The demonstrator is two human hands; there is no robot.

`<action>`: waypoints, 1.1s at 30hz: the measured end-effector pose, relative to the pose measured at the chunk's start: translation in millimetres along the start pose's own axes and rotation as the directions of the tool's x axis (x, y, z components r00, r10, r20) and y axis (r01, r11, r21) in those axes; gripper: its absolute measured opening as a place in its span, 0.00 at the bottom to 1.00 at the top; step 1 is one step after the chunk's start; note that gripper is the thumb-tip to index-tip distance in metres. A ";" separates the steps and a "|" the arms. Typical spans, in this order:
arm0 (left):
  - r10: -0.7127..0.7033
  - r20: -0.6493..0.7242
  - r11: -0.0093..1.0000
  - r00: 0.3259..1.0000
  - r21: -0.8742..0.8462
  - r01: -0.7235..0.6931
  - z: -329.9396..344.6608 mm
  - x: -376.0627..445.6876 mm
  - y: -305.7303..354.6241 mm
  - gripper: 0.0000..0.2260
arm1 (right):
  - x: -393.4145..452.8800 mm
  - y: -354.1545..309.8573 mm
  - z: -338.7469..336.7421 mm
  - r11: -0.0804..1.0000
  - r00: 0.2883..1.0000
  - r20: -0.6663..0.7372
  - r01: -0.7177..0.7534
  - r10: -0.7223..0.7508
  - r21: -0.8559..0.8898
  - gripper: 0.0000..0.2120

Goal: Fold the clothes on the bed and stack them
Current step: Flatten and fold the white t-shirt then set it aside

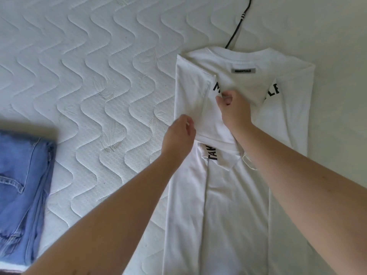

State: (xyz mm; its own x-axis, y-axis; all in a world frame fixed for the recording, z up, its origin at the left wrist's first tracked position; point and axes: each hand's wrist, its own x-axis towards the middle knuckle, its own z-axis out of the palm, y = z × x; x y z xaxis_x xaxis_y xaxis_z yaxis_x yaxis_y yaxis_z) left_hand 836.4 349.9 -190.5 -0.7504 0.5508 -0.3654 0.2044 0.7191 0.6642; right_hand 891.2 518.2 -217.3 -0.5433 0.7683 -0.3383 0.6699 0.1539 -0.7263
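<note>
The bed [95, 80] under you is a white quilted mattress with wavy stitching, bare across its middle and far left. Your white t-shirt [234, 205] lies flat on its right half, back up, both sides already turned in. Your left hand [179, 133] pinches the hem of the folded sleeve; your right hand [234, 109] has its fingers curled on the cloth just beyond. It's light, limp cotton, so it should slide and crease easily: hold at seams or hems and smooth as you go. A black cord [238, 26] runs under the collar. Folded jeans [23, 185] sit well apart at the near left, with room between for stacking.
</note>
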 end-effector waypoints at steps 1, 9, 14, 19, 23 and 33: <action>0.038 -0.015 0.999 0.999 0.017 -0.037 -3.0 11.5 1.2 0.08 | 3.6 -2.7 2.7 1.000 1.000 -0.008 -0.001 0.001 0.017 0.15; 0.141 -0.097 0.970 0.985 0.214 -0.118 -25.0 113.0 10.0 0.18 | 35.3 -19.5 18.4 0.976 0.986 -0.010 -0.166 0.169 0.140 0.12; 0.084 0.019 0.960 0.996 0.267 -0.086 -42.0 166.3 19.1 0.17 | 42.3 -21.2 17.5 0.988 0.991 -0.044 -0.122 0.127 0.098 0.07; 0.060 0.198 0.935 0.978 0.331 -0.124 -77.0 209.0 26.7 0.09 | 44.1 -24.3 18.5 0.998 0.997 -0.033 -0.064 0.065 0.028 0.07; 0.113 0.228 0.925 0.967 0.330 -0.186 -81.7 218.0 35.0 0.07 | 40.4 -20.6 11.7 0.998 1.000 -0.023 -0.013 0.011 -0.069 0.08; -0.242 0.081 0.970 0.967 0.025 0.241 -51.7 162.2 25.3 0.18 | 11.6 -13.7 -7.6 0.945 0.987 0.123 -0.057 0.101 -0.323 0.17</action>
State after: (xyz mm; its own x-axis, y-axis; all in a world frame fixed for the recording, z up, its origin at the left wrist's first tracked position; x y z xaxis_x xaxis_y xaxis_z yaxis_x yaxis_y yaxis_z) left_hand 687.4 435.5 -199.3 -0.7243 0.3924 -0.5669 0.0330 0.8411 0.5399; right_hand 879.5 529.7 -206.7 -0.5307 0.6975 -0.4815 0.8272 0.3026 -0.4735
